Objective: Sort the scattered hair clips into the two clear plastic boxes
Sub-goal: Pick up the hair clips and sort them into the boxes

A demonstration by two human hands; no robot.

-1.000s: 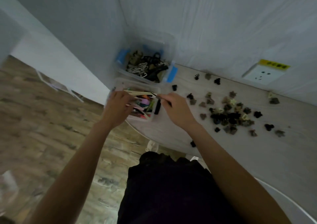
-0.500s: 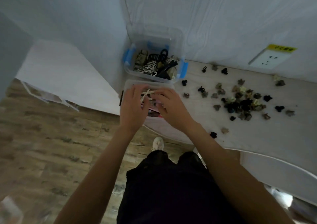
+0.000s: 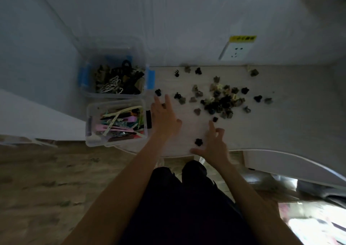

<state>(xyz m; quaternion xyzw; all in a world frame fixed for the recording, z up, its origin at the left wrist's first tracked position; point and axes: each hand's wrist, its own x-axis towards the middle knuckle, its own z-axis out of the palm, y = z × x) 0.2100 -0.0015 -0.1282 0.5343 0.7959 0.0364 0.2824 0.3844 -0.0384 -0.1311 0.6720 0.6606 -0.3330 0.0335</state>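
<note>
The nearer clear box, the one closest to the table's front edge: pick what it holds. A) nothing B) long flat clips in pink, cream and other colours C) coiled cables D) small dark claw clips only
B: the nearer box is filled with long flat clips in pink, cream and other colours, while the small dark claw clips lie scattered on the table.

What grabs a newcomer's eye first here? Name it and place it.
The dark pile of small claw clips scattered mid-table. At the table's left end stand two clear boxes: the near box holds bright flat clips, the far box darker ones. Both hands, left hand and right hand, hover open.
</note>
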